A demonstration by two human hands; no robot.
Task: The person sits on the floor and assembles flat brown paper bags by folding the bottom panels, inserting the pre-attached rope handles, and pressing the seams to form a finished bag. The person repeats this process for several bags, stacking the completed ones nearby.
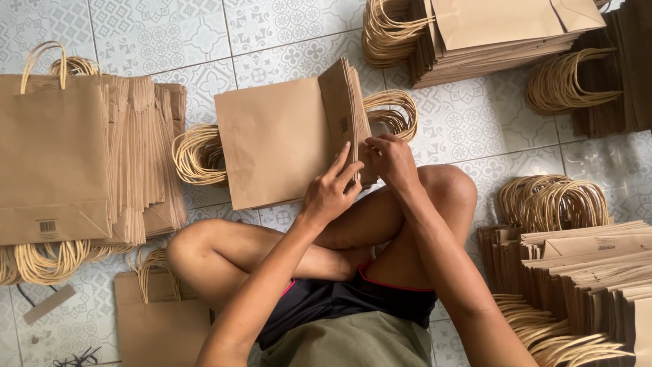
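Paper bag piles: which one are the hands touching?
The middle pile, lying just past the knees. Both the left hand and right hand finger its folded bottom edge; the other piles lie untouched.

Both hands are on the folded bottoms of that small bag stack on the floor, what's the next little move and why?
Probably thumb one folded bottom apart from the rest. The left hand lies flat on the bag stack, fingers at the raised flaps, while the right hand pinches their edge, so the flaps look ready to be separated.

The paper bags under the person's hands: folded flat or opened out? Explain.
Folded flat: the paper bags lie stacked on the tiled floor, bottom flaps creased over.
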